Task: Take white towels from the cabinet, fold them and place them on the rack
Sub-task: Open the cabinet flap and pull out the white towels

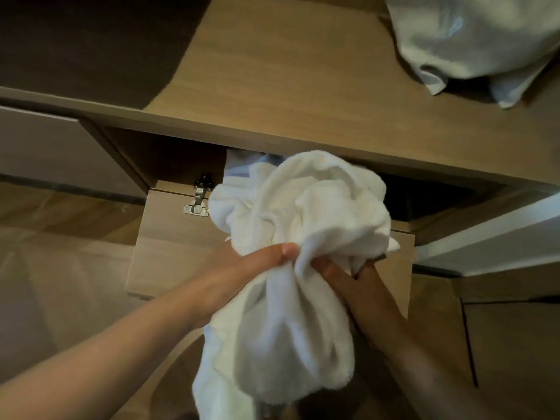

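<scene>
A crumpled white towel (297, 225) bulges out of the open wooden cabinet (169, 159) under the counter, and its lower part hangs down between my arms. My left hand (242, 268) grips the towel from the left, thumb across the bunched cloth. My right hand (342, 274) holds it from the right, fingers partly buried in the folds. More pale cloth (239, 168) shows inside the cabinet behind the towel.
The cabinet door (169, 244) stands swung open toward me, its metal hinge (198, 197) showing. A wooden countertop (288, 86) runs above, with a white bundle of linen (472, 40) at its right end. A white ledge (491, 237) lies to the right.
</scene>
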{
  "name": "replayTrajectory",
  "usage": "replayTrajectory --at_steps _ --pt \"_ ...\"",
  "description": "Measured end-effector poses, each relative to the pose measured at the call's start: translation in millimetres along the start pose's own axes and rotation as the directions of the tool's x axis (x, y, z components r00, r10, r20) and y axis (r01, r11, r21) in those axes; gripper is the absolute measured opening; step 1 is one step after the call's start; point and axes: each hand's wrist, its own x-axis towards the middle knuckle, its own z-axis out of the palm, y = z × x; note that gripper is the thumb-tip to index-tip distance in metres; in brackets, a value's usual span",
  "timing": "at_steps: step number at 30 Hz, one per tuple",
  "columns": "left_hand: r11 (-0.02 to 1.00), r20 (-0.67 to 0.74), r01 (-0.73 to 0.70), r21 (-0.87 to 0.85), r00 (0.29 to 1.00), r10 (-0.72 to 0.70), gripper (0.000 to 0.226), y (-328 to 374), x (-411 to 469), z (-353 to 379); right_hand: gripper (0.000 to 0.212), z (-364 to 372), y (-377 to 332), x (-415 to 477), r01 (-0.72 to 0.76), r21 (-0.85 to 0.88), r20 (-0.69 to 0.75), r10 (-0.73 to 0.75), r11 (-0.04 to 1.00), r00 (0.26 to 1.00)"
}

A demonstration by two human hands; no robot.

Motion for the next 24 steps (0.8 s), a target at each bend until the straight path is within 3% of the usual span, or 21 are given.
replayTrajectory --at_steps 4,7,12,16,18,21,24 --pt "0.999 -0.004 -0.018 0.037 1.0 0.018 0.046 53 -41 16 0.081 -3 -53 -47 -0.009 -0.028 -0.107 0.006 1.0 0.994" --pt "0.999 0.011 0.005 0.044 1.0 -0.006 0.058 91 -69 26 0.086 -7 -98 -79 -0.008 0.003 -0.11 0.008 1.0 0.994" --pt "0.999 -0.023 0.048 -0.01 0.999 -0.048 0.069 160 -123 48 0.063 -27 -188 -142 0.026 -0.022 -0.133 -0.029 0.999 0.991" --pt "0.999 -0.096 -0.042 0.019 0.994 0.044 0.066 236 -163 66 0.092 -43 -269 -180 0.027 0.008 -0.138 -0.026 1.0 0.99" --pt "0.988 -0.049 -0.139 0.061 0.989 0.142 0.056 285 -183 74 0.103 -51 -316 -195 0.051 0.005 -0.117 -0.05 0.999 0.992" --pt "0.972 -0.025 -0.218 0.087 0.975 0.221 0.069 357 -210 84 0.064 -65 -382 -211 0.128 -0.003 -0.099 -0.128 0.992 0.987" --pt "0.95 0.015 -0.291 0.109 0.956 0.292 0.08 418 -234 95 0.043 -77 -441 -228 0.201 -0.003 -0.099 -0.2 0.98 0.975"
